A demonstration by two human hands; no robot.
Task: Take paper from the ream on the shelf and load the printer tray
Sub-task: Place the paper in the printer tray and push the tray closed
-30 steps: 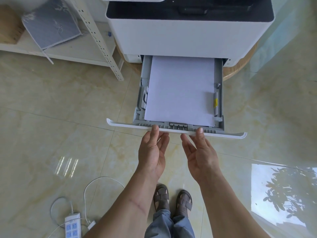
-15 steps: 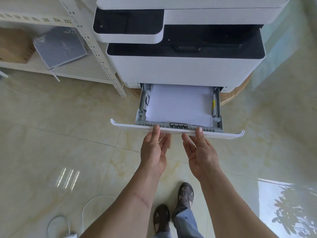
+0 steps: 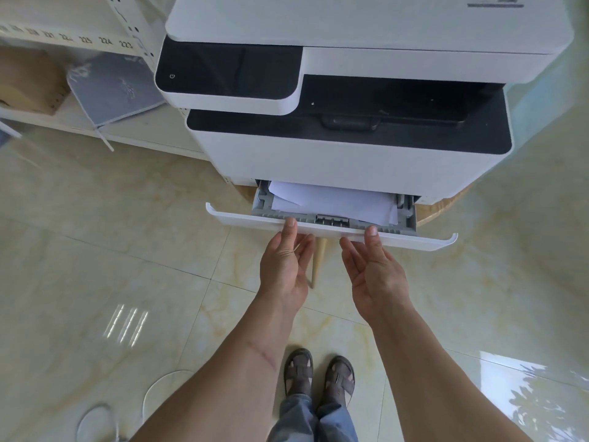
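The white printer (image 3: pixel 344 161) stands straight ahead with its paper tray (image 3: pixel 242 216) mostly slid in. A stack of white paper (image 3: pixel 338 200) lies in the tray, its top sheets a little skewed at the left. My left hand (image 3: pixel 285 266) and my right hand (image 3: pixel 373 272) are side by side at the tray's white front panel. Each thumb rests on the panel's top edge, and the fingers reach under it. The ream wrapper (image 3: pixel 114 87) lies grey and tilted on the shelf (image 3: pixel 38 121) at the upper left.
A brown cardboard box (image 3: pixel 28 81) sits on the shelf's left end. The printer rests on a round wooden table (image 3: pixel 443 208) with a leg (image 3: pixel 317 263) below the tray. White cable loops (image 3: pixel 159 397) lie on the tiled floor by my sandalled feet (image 3: pixel 318 378).
The tray has slid far into the printer under both hands, so only a narrow strip of paper still shows. The view has tilted up and more of the printer's top is visible.
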